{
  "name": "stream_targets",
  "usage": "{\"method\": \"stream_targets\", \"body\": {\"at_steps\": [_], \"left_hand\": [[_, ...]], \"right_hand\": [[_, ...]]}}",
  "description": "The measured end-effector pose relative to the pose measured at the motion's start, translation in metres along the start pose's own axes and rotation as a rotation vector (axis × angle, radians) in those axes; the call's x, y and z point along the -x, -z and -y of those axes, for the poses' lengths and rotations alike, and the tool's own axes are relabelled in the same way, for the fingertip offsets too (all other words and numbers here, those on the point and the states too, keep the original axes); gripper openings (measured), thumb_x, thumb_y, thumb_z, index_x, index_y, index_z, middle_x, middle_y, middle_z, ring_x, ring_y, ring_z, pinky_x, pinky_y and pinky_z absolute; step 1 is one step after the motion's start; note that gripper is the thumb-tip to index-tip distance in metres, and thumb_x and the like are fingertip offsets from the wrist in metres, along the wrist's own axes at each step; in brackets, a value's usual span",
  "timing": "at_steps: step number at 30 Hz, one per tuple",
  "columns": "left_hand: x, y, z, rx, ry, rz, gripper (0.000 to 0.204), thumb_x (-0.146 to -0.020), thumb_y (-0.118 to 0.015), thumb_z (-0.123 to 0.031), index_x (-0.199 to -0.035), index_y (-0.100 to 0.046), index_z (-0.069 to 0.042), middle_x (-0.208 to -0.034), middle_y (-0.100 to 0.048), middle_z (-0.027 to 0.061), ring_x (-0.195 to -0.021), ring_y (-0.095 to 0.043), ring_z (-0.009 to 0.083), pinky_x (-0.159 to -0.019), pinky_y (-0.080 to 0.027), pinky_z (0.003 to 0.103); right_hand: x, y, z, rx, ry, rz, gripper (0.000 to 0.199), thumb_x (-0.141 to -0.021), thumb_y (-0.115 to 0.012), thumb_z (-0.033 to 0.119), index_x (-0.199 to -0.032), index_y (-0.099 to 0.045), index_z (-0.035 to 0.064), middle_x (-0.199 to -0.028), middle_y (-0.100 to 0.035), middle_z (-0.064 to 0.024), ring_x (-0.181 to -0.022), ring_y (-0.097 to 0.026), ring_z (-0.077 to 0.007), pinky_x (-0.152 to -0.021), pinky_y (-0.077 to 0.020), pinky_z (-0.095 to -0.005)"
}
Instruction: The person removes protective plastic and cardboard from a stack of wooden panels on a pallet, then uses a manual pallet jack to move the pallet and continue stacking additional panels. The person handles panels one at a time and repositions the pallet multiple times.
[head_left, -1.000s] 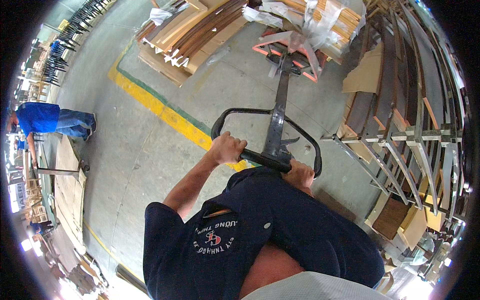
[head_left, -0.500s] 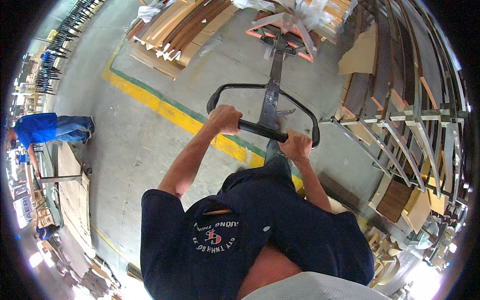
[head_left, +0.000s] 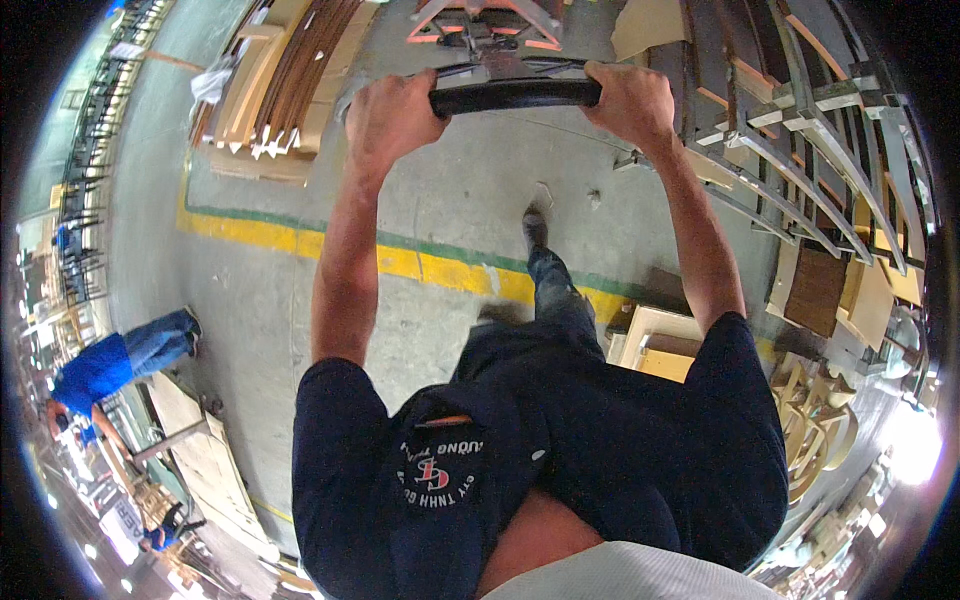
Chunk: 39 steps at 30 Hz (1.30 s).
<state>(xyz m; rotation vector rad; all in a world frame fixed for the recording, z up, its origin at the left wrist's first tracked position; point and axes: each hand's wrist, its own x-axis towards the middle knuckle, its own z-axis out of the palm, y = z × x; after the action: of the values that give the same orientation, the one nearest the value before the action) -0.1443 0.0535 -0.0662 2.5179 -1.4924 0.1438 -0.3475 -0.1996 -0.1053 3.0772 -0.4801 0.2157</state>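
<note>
Both my arms are stretched out ahead, gripping the black handle bar point(head_left: 515, 96) of a pallet jack. My left hand point(head_left: 395, 115) is closed round the bar's left end. On its right end, the fingers of my right hand point(head_left: 632, 102) are wrapped in the same way. Beyond the bar, at the top edge, shows the orange frame point(head_left: 485, 32) of the pallet jack. Its forks and any load are out of view. One of my feet point(head_left: 535, 230) is on the grey floor just past a yellow and green line point(head_left: 400, 262).
Long brown boards point(head_left: 290, 80) are stacked at the upper left. A metal rack point(head_left: 800, 120) with long boards stands close on the right, its arms sticking out. Curved wooden parts point(head_left: 815, 420) lie below it. A person in a blue shirt point(head_left: 95, 375) bends at a table point(head_left: 205, 450) on the left.
My arms have straightened, and the handle bar has swung away from me toward the orange frame. My view has shifted and turned; both hands keep hold of the bar.
</note>
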Motion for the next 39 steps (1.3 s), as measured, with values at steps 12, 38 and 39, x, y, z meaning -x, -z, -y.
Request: {"method": "stream_targets", "body": {"at_steps": [12, 38, 39], "left_hand": [[0.169, -0.175, -0.058, 0.231, 0.053, 0.664, 0.045, -0.072, -0.066, -0.041, -0.098, -0.062, -0.003, -0.097, -0.064, 0.0227, -0.095, -0.061, 0.0384, -0.079, -0.048, 0.050], [0.048, -0.078, -0.052, -0.038, 0.167, 0.182, 0.037, -0.072, -0.066, -0.033, -0.104, -0.060, -0.018, -0.078, -0.067, 0.0143, -0.075, -0.066, 0.0350, -0.064, -0.053, 0.047], [0.091, -0.109, -0.082, -0.037, 0.285, 0.376, 0.042, -0.072, -0.066, -0.035, -0.108, -0.057, -0.015, -0.085, -0.067, 0.0141, -0.080, -0.066, 0.0350, -0.070, -0.051, 0.050]], "right_hand": [[0.130, -0.117, 0.025, -0.336, 0.182, 0.937, 0.048, -0.066, -0.068, 0.041, -0.104, -0.063, 0.0116, -0.099, -0.064, -0.0167, -0.097, -0.061, -0.0352, -0.079, -0.0485, -0.0437], [0.051, -0.034, -0.060, 0.109, -0.011, 0.180, 0.032, -0.070, -0.064, 0.032, -0.099, -0.062, 0.0189, -0.089, -0.066, -0.0085, -0.087, -0.063, -0.0305, -0.074, -0.0470, -0.0477], [0.100, -0.065, -0.033, 0.100, 0.090, -0.350, 0.026, -0.067, -0.063, 0.022, -0.093, -0.064, 0.0170, -0.092, -0.065, -0.0076, -0.090, -0.062, -0.0283, -0.075, -0.0480, -0.0442]]}}
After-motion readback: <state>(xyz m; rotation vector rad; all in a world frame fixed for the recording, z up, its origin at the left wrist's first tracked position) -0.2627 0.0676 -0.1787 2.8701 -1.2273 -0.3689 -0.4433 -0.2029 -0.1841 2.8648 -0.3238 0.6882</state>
